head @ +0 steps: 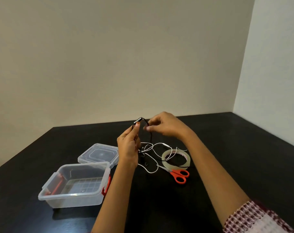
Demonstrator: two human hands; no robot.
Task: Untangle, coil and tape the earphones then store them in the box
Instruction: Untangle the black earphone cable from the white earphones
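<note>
Black table (pixel 243 148), seen from the near edge; pale wall behind the far edge.

Both hands are raised above the middle of the table, close together but not touching.
- Left hand (pixel 128 145): upright, thumb and fingers pressed together, pinching the black earphones (pixel 139 119) just below the small remote on the cord.
- Right hand (pixel 164 125): fingers curled, fingertips pinching the same black cord just right of the remote. The cord makes a short arch between the two hands.
- Below the hands the black cord drops to the table and runs into a loose tangle.

White earphones (pixel 151 147) lie in that tangle at mid-table, looped with the black cord. One white strand crosses the roll of tape (pixel 176 158); another curves toward the near edge, beside the scissors (pixel 180 175). It is too fine to tell which strands cross over which.

The clear roll of tape lies flat, right of the tangle. The orange-handled scissors sit just in front of it, handles toward the right.

The clear box (pixel 70 199) with red latches stands open toward the near left side. Its lid (pixel 99 153) lies just behind it, near the left wrist.

A patterned sleeve (pixel 254 217) shows on the right arm at the lower right.
</note>
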